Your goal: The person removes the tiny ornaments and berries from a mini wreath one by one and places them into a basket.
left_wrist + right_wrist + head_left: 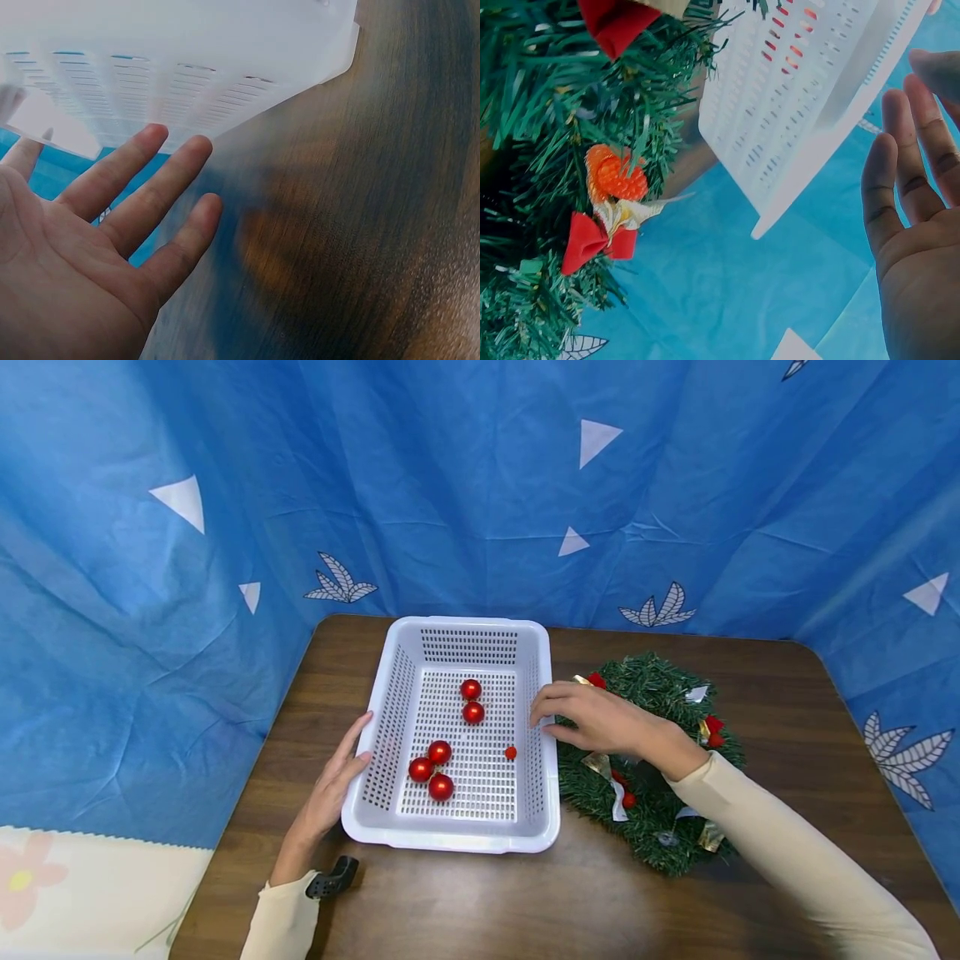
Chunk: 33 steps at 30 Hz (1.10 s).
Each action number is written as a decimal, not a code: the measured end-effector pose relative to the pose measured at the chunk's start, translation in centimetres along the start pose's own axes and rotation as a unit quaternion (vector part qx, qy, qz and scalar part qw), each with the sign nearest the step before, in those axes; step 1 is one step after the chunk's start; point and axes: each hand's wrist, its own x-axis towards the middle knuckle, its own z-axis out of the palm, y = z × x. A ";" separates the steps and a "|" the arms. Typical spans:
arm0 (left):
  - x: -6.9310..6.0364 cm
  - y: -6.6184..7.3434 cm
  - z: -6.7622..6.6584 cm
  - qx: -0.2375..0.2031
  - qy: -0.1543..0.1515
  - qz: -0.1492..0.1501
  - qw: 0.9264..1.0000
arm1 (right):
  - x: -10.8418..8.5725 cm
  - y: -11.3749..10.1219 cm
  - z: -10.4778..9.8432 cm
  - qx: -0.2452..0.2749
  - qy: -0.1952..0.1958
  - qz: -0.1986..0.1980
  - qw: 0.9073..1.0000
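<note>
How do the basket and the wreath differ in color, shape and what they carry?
Color: the basket is white, while the wreath is mostly green.
Shape: the basket is rectangular with slotted walls; the wreath is rounded and bristly.
Contents: the basket has red balls on its floor, whereas the wreath bears red bows.
Both rest on the brown table.

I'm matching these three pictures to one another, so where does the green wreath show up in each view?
Head: the green wreath lies right of centre, to the right of the white basket, partly covered.
Left wrist: not in it.
Right wrist: it fills much of the left side, running off the edge.
Shared landmark: the white basket, near the centre, across the top, and right of the wreath, respectively.
</note>
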 end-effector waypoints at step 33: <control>0.0 0.1 0.2 0.012 0.007 -0.007 1.000 | -3.3 2.9 -0.6 0.011 0.061 0.013 0.998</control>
